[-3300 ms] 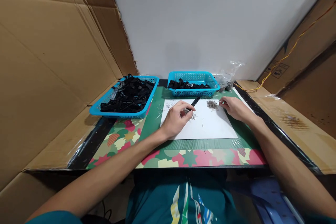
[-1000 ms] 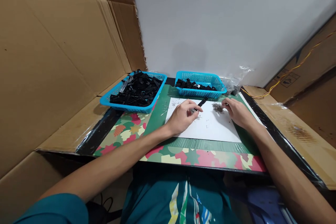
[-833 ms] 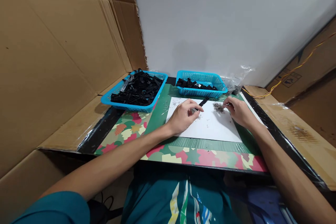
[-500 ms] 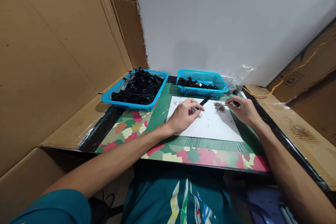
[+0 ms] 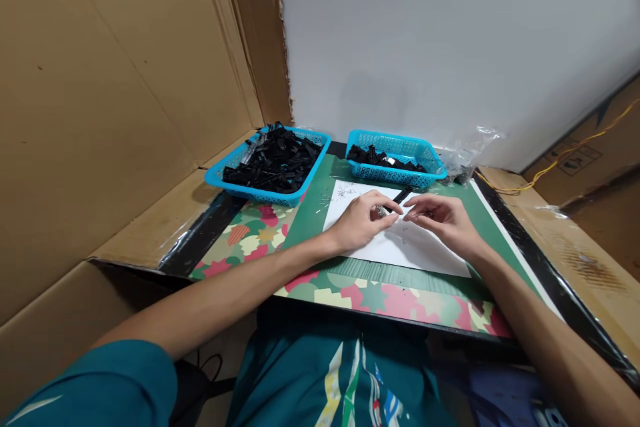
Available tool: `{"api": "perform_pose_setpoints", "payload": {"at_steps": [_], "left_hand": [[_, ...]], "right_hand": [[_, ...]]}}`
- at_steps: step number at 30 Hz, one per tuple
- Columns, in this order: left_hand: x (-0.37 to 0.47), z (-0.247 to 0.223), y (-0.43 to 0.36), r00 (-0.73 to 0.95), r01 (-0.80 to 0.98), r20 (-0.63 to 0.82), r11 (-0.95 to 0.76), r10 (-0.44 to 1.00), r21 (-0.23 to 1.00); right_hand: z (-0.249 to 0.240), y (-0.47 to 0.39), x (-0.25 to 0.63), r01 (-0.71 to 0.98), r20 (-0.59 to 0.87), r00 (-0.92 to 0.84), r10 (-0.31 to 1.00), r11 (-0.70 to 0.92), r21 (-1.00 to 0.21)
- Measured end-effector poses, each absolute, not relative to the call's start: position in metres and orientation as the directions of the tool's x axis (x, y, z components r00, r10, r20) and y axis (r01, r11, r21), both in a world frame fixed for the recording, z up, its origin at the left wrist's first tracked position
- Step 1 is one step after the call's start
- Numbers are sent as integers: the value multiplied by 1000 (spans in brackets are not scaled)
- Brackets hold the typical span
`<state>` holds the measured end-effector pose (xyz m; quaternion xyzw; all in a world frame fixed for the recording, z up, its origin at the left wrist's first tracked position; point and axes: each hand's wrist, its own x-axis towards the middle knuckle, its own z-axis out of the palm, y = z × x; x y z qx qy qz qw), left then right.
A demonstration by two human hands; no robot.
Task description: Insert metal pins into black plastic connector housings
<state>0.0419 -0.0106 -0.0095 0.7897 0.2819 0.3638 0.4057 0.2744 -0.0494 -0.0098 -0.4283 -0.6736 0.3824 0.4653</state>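
Observation:
My left hand (image 5: 364, 220) is closed on a black strip (image 5: 403, 195), which sticks out beyond its fingers. Close to its fingertips, my right hand (image 5: 443, 220) is pinched; whatever it holds is too small to make out. Both hands are over a white sheet (image 5: 400, 250). Small metal pins (image 5: 345, 191) are scattered at the sheet's back left, and a few lie near its middle. Part of a metal pile (image 5: 382, 211) shows between my left thumb and fingers. The right hand hides the sheet beneath it.
A blue basket (image 5: 285, 199) heaped with black parts stands at the left. Another blue basket (image 5: 393, 177) with fewer black parts is at the back. Beside it lies a clear plastic bag (image 5: 463, 163). Cardboard (image 5: 150, 47) walls the left side, and a yellow cable (image 5: 545, 170) runs at right.
My right hand has moved left from the metal pile to beside my left fingertips. My left hand still holds the black strip. The view has shifted slightly.

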Motion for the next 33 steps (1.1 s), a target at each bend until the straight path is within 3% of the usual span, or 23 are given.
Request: {"api": "perform_pose_setpoints", "payload": {"at_steps": [11, 24, 29, 33], "left_hand": [[44, -12, -10, 580, 130, 349, -507, 736, 852], [44, -13, -9, 554, 190, 341, -514, 759, 837], [44, -13, -9, 564, 187, 361, -540, 743, 821], [41, -10, -11, 588, 220, 359, -570, 725, 792]], "right_hand": [[-15, -51, 269, 185, 291, -175, 941, 322, -929], [-18, -49, 267, 399, 294, -191, 937, 347, -848], [-17, -49, 266, 352, 269, -207, 941, 328, -877], [-11, -50, 268, 325, 298, -123, 947, 322, -889]]}}
